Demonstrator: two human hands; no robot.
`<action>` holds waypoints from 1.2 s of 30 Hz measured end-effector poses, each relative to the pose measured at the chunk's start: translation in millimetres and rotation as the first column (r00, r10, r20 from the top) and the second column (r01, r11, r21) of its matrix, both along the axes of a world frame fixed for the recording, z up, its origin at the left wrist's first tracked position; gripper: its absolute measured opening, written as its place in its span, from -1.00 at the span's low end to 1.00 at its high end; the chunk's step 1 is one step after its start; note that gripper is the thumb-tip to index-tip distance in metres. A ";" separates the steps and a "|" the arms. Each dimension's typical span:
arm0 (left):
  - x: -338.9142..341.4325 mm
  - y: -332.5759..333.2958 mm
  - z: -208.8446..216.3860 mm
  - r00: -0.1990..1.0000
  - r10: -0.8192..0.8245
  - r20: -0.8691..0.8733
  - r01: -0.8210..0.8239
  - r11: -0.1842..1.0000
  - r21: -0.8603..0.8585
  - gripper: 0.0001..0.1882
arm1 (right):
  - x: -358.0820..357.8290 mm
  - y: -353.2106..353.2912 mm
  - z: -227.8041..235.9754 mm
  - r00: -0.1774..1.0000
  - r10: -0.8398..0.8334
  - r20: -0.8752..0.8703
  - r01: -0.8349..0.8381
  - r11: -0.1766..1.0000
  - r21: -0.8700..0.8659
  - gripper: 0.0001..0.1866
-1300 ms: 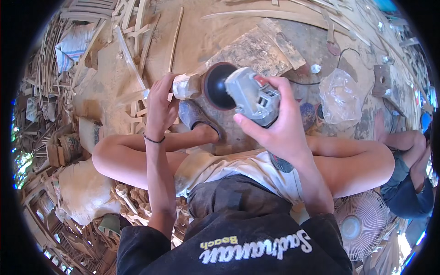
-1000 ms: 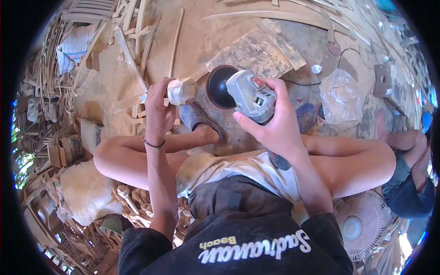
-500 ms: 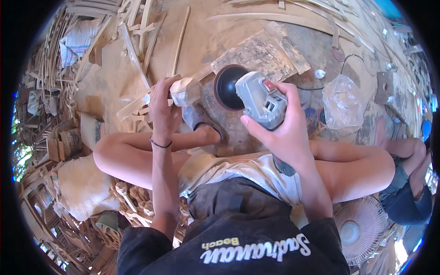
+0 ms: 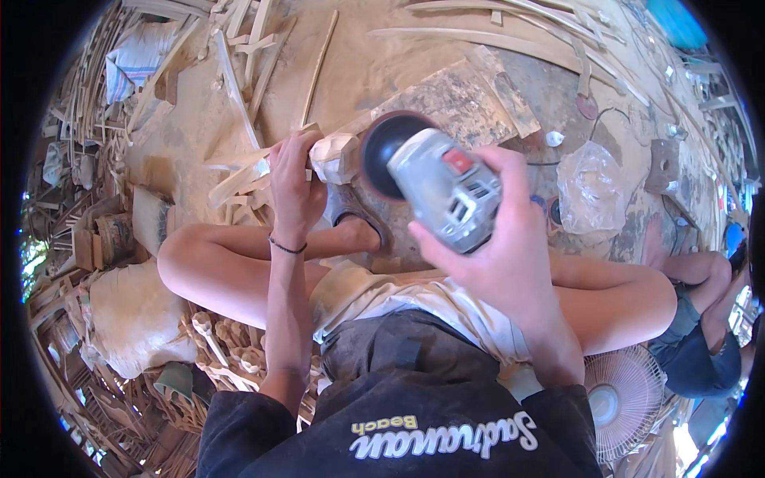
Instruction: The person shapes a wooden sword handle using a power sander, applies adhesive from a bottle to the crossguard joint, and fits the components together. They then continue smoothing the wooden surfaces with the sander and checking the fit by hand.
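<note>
My left hand (image 4: 293, 183) is closed around a pale piece of wood, whose faceted, knob-like end (image 4: 335, 158) sticks out to the right of my fingers. In my right hand (image 4: 510, 247) is a grey angle grinder (image 4: 448, 190) with a red patch on its body. Its round dark sanding disc (image 4: 384, 159) faces left, close to the knob; I cannot tell whether they touch. Below the wood, a foot in a grey shoe (image 4: 343, 203) rests between my bent legs.
A stained board (image 4: 446, 99) lies on the dusty floor ahead, with long wooden strips (image 4: 486, 36) beyond. A clear plastic bag (image 4: 591, 187) is at right, a fan (image 4: 625, 402) at lower right. Another person's leg (image 4: 693, 275) shows at far right. Carved wooden pieces (image 4: 231, 346) pile at lower left.
The grinder has moved left and turned, bringing its disc nearer the wooden knob. My left hand has shifted slightly right with the wood.
</note>
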State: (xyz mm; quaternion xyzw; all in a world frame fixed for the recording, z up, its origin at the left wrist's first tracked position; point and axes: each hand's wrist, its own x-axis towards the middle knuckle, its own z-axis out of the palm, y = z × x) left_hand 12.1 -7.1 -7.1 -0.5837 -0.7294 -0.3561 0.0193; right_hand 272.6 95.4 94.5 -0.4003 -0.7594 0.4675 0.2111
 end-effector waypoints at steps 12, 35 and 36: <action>-4.0 -14.9 -16.5 0.995 0.091 -0.032 -0.090 0.995 0.036 -0.58 | -2.6 9.6 -14.2 0.989 -0.046 -0.138 0.036 0.996 -0.076 -0.22; 6.6 -25.7 -2.0 0.957 0.119 0.265 -0.158 0.979 0.128 -0.72 | -10.1 15.5 -19.4 0.995 0.041 -0.095 -0.049 0.995 -0.086 -0.28; 8.2 -22.9 -6.3 0.961 0.118 0.249 -0.156 0.978 0.138 -0.73 | -8.2 14.5 -16.3 0.996 0.017 -0.086 -0.025 0.995 -0.097 -0.29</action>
